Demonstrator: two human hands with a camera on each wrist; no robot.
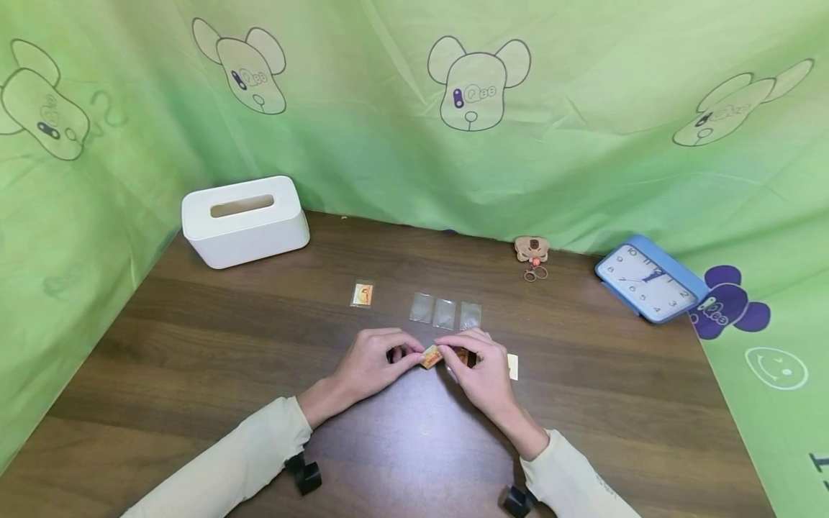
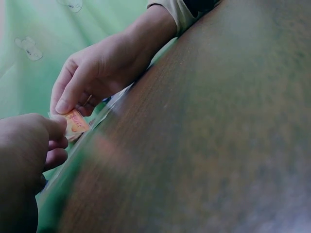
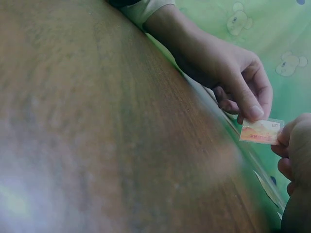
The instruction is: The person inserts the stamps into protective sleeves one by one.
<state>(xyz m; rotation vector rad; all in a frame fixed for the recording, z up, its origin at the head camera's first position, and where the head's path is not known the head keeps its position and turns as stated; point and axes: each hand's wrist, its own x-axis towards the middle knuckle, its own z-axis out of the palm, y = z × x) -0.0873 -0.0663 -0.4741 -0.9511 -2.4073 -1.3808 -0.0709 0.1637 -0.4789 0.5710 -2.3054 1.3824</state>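
Between my two hands is a small orange-and-yellow postage stamp [image 1: 431, 357] in a clear sleeve, held just above the table. My left hand [image 1: 376, 360] pinches one side of it between thumb and fingertips. On the other side, my right hand [image 1: 482, 374] pinches the edge likewise. The right wrist view shows the sleeved stamp [image 3: 261, 132] with its printed face and a number in one corner. Several clear sleeves, including one [image 1: 422, 307], lie in a row beyond the hands. Partly hidden by the right hand is a pale stamp-like piece [image 1: 513, 367].
Farther left lies another sleeved stamp [image 1: 362, 294]. A white tissue box [image 1: 259, 229] stands at the back left. Toward the back right are a brown bear keychain [image 1: 532, 249] and a blue clock [image 1: 650, 280]. Green printed cloth [image 1: 388, 173] hangs along the wooden table's [image 1: 214, 360] back.
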